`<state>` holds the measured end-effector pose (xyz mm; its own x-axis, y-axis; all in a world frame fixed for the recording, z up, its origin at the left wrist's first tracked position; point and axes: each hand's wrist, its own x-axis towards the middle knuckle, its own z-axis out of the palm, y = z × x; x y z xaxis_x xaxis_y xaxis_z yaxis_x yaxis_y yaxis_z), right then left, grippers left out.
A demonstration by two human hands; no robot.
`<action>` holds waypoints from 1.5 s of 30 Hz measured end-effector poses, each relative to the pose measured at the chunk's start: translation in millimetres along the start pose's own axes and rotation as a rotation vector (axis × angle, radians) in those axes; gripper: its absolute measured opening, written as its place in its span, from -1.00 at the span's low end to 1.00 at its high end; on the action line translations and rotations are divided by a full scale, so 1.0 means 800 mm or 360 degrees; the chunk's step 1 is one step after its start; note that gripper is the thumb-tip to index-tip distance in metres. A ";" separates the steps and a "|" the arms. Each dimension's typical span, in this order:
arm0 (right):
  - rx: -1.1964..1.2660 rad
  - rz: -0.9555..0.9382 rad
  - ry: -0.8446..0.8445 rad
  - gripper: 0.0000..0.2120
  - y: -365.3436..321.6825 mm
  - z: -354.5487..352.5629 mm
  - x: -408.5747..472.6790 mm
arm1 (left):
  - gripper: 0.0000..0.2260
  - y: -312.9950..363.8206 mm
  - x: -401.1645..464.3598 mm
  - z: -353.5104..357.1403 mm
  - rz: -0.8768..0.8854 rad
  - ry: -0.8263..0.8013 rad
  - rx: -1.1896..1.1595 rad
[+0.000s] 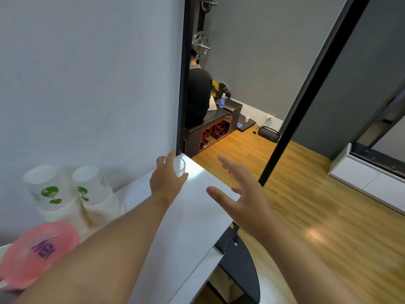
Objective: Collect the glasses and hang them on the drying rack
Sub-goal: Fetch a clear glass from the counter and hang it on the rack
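Observation:
A small clear glass [180, 166] stands upright at the far corner of the white table [192, 207], close to the wall. My left hand [167, 178] reaches out over the table and its fingers wrap around the glass from the left side. To the right, my right hand [243, 194] hovers above the table's right edge with fingers spread and nothing in it. No drying rack is in view.
Two stacks of upturned white paper cups [65, 194] with green prints stand against the wall at the left. A pink lid [39, 253] lies at the near left. A black door frame [183, 84] and a slanted black post [306, 91] flank a doorway; a person sits beyond.

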<state>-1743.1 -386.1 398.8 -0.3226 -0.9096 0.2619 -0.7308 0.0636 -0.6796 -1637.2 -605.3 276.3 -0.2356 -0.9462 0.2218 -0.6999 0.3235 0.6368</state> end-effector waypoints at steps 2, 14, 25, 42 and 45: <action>0.0024 0.0001 0.0005 -0.28 -0.001 0.000 0.000 | -0.27 0.002 -0.004 -0.007 0.0027 0.0008 -0.0043; 0.0436 0.0043 0.0120 -0.29 -0.038 -0.038 -0.026 | -0.21 0.116 -0.073 -0.131 0.0337 0.0175 -0.0216; 0.0918 -0.0201 -0.0062 -0.27 -0.097 -0.096 -0.138 | -0.24 0.231 -0.289 -0.291 0.0441 0.0398 -0.0177; 0.1869 -0.0321 -0.0751 -0.50 -0.297 -0.110 -0.386 | -0.25 0.262 -0.606 -0.520 0.0137 0.0611 -0.0070; 0.2193 -0.0228 -0.0968 -0.37 -0.356 -0.094 -0.433 | -0.25 0.242 -0.660 -0.570 0.0070 0.0681 -0.0002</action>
<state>-1468.4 -58.0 553.5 0.2432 -0.9227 0.2991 0.4958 -0.1468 -0.8559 -1340.6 -41.0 619.4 0.0358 -0.8440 0.5351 -0.6946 0.3640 0.6206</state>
